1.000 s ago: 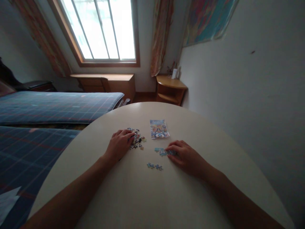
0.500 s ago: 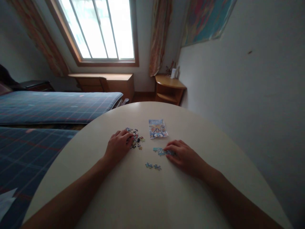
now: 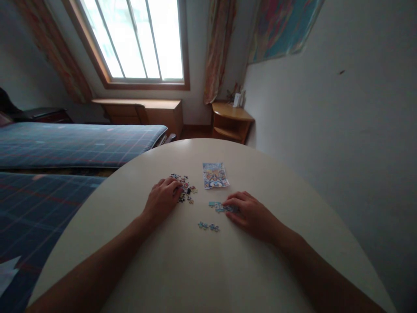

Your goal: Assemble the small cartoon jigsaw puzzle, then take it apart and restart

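My left hand [image 3: 163, 194] rests at the left side of a heap of loose jigsaw pieces [image 3: 188, 190], its fingers bent but apart over the nearest ones. Beneath its fingertips some of the pieces are hidden. On the right, my right hand [image 3: 244, 209] has its thumb and fingers on a short strip of joined light-blue jigsaw pieces [image 3: 217, 206], covering the strip's right end. Closer to me lie a few small blue jigsaw pieces [image 3: 209, 226], with neither hand on them. Beyond the hands, a printed picture sheet or packet [image 3: 215, 175] with a blue cartoon character lies flat.
All of this is on a round cream table [image 3: 208, 269]. A bed with a blue plaid cover [image 3: 81, 143] stands left of it, and a white wall [image 3: 325, 130] runs along the right. A desk [image 3: 159, 108] and a corner shelf [image 3: 233, 113] are at the back under the window.
Both hands stay in nearly the same places, and the jigsaw pieces lie as before. The whole view has shifted very slightly.
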The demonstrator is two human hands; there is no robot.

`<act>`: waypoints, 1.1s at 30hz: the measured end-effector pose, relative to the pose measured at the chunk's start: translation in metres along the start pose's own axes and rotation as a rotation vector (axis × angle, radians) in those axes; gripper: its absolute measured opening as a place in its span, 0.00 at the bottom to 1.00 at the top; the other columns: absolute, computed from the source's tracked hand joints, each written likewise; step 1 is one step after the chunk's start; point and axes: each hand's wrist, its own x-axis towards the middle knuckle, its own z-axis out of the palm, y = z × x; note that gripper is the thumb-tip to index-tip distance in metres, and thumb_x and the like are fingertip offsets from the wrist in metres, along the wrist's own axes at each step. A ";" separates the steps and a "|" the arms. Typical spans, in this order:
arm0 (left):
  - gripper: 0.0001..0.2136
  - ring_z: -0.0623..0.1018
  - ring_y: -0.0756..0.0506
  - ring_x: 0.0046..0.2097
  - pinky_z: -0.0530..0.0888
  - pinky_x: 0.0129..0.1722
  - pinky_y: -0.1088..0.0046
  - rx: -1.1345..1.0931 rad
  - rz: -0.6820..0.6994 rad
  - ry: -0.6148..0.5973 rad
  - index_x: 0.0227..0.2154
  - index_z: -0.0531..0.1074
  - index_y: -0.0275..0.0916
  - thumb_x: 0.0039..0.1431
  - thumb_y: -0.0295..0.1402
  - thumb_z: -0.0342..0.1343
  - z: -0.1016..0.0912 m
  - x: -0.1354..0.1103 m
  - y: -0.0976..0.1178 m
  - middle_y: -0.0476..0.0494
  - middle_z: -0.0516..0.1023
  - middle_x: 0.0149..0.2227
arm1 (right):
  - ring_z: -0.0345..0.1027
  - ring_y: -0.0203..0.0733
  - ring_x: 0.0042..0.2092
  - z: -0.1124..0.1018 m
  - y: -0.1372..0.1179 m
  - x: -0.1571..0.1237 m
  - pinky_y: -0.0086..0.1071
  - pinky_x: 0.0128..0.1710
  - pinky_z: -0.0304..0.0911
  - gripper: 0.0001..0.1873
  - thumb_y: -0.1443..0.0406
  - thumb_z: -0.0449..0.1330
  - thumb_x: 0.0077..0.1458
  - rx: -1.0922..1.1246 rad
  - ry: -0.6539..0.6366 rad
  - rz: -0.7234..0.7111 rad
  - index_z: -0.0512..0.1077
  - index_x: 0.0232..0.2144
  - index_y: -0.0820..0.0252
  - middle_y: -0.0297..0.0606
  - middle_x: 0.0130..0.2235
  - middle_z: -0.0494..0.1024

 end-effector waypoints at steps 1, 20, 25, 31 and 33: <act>0.09 0.74 0.39 0.48 0.71 0.50 0.59 -0.018 0.000 0.004 0.40 0.76 0.41 0.64 0.34 0.52 0.000 0.000 0.000 0.41 0.78 0.46 | 0.67 0.46 0.48 0.000 0.000 0.000 0.43 0.52 0.64 0.11 0.66 0.61 0.57 0.002 0.001 -0.003 0.75 0.43 0.57 0.42 0.46 0.76; 0.07 0.76 0.49 0.29 0.71 0.30 0.75 -0.824 -0.161 -0.149 0.29 0.75 0.39 0.58 0.36 0.56 -0.021 -0.027 0.072 0.48 0.80 0.28 | 0.72 0.45 0.44 0.015 -0.046 0.005 0.41 0.48 0.64 0.15 0.63 0.68 0.51 0.136 0.234 0.099 0.74 0.42 0.55 0.36 0.40 0.80; 0.07 0.77 0.48 0.30 0.73 0.33 0.72 -0.837 -0.113 -0.203 0.30 0.76 0.39 0.59 0.36 0.56 -0.019 -0.029 0.078 0.48 0.80 0.27 | 0.73 0.41 0.40 0.022 -0.054 0.006 0.37 0.46 0.64 0.04 0.64 0.64 0.57 0.233 0.312 0.082 0.76 0.36 0.55 0.34 0.36 0.81; 0.20 0.70 0.41 0.60 0.67 0.60 0.58 -0.541 0.299 -0.198 0.56 0.69 0.44 0.61 0.36 0.56 -0.016 -0.038 0.073 0.41 0.71 0.60 | 0.74 0.43 0.41 0.014 -0.029 0.010 0.36 0.45 0.66 0.07 0.65 0.60 0.60 0.244 0.365 0.140 0.78 0.39 0.55 0.37 0.37 0.81; 0.26 0.61 0.39 0.66 0.60 0.64 0.54 -0.427 0.425 -0.261 0.63 0.61 0.44 0.62 0.39 0.55 -0.016 -0.040 0.072 0.42 0.62 0.66 | 0.74 0.44 0.42 0.011 -0.020 0.010 0.38 0.46 0.66 0.08 0.65 0.60 0.59 0.234 0.363 0.192 0.78 0.40 0.55 0.38 0.38 0.81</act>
